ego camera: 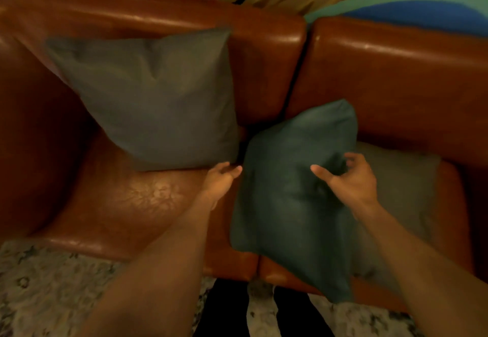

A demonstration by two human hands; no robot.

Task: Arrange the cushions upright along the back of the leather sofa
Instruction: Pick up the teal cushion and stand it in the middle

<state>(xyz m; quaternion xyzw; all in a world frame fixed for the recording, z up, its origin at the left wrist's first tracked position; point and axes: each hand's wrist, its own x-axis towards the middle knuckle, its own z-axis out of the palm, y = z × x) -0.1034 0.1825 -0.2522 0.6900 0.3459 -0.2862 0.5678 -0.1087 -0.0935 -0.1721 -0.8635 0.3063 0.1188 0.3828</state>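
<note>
Both hands are open: the left hand (221,178) beside the dark green cushion (290,204), the right hand (351,178) against it, gripping nothing. A grey cushion (158,99) leans upright on the sofa (396,72) back, far left.

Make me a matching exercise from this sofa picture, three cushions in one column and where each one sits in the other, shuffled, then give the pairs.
Things:
1. grey-green cushion
2. dark teal cushion
3. pale beige cushion

Places or states:
A. lying flat on the right seat, partly under another cushion
B. propped upright against the sofa's left back section
C. between the left hand and right hand, over the seam between the seats

Pairs: 1-B, 2-C, 3-A
</note>
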